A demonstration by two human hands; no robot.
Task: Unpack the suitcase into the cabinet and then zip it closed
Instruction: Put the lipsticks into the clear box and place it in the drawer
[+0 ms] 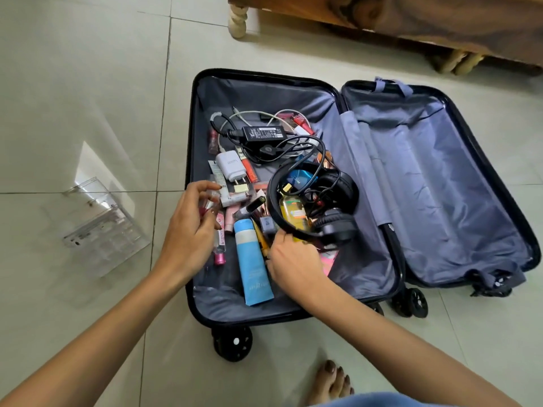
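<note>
A: Where are we with the suitcase?

B: It lies open on the floor, the zip not yet closed. The half at nine o'clock is full of small things; the half at three o'clock holds nothing we can see.

A: And our hands?

B: They are apart. Our left hand is curled round a small clear bottle at the nine o'clock edge. Our right hand pinches the band of the black headphones.

A: What can go wrong?

B: We think the black cables are the danger. They run over and through the headphones toward the power adapter at twelve o'clock. If we lift fast, the cables may drag the adapter and knock things out. The yellow bottle lies inside the band's loop and may tip or roll.

A: And the left hand?

B: It is occupied, so it cannot free the cables. The small clear bottle may slip if we try. The clear organiser stands on the floor at nine o'clock, well apart.
</note>
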